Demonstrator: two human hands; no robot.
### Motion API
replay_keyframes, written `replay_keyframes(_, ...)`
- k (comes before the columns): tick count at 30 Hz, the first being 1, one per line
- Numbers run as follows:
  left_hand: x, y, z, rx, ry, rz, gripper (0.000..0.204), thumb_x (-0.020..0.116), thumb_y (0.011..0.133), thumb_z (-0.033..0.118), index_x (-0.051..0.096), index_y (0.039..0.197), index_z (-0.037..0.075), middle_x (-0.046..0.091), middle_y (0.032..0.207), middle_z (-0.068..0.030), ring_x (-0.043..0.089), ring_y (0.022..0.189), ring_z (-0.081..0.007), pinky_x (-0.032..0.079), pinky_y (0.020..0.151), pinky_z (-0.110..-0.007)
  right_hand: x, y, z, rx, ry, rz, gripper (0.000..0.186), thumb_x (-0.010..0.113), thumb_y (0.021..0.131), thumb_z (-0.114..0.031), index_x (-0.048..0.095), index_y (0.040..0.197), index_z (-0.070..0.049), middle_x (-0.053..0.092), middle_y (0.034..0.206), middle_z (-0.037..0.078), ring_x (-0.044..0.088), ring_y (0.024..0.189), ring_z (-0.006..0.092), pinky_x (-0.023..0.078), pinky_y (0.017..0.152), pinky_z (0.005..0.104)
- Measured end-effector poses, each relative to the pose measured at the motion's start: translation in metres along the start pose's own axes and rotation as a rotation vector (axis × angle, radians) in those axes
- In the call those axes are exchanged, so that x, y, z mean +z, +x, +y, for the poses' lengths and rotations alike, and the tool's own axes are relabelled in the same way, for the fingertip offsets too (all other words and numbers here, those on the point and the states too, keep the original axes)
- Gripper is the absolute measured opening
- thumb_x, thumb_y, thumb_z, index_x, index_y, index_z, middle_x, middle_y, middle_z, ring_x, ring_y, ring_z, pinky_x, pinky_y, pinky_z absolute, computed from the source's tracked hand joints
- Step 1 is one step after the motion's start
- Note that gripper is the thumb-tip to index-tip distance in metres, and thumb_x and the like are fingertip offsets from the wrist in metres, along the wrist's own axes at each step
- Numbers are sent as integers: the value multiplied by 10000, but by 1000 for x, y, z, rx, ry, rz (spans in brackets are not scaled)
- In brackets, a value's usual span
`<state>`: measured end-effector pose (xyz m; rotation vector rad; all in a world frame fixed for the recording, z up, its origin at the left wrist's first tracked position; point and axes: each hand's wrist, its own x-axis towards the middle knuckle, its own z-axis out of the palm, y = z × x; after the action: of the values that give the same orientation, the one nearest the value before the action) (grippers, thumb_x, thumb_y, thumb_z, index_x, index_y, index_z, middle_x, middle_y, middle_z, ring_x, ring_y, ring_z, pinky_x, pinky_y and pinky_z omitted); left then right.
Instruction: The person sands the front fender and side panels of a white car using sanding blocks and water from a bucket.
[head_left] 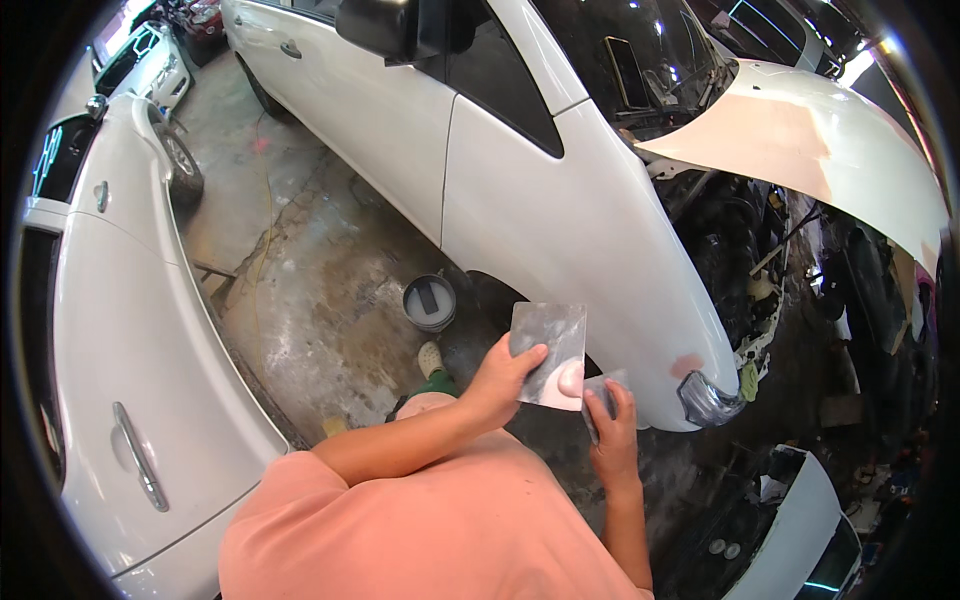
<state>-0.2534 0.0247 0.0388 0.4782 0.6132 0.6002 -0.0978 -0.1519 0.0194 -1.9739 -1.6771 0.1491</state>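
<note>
My left hand (pixel 494 384) grips a flat, grey rectangular plate (pixel 547 332), with the thumb lying across its face. A smooth dab of pale pink putty (pixel 570 378) sits near the plate's lower right corner. In my right hand (pixel 615 438) is a thin grey putty spreader (pixel 617 378), pinched between the fingers, its edge close beside the plate; whether the two touch I cannot tell. Just beyond both hands stands the white car's front fender (pixel 630 290). A small pinkish patch (pixel 687 363) marks that fender above a clear corner lamp (pixel 708 400).
A dark bucket (pixel 430 326) holding cloudy water and a dark block stands on the stained floor beside my foot. The raised hood (pixel 850 140) has a beige-pink area. Another white car (pixel 130 310) flanks me at left. A loose white panel (pixel 800 530) lies at lower right.
</note>
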Motion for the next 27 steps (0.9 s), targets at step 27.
replay_keyframes(27,-166,23,296,923,510,243,339,576,1005,106,493,1309,-18,611,1220,-92,572,1080,-164,456,961,-313,169,274,-232,-333,-107,-34,376,653,865,-184,657,1238,-233,528,1322,86,465,1291,312,307,1087,652)
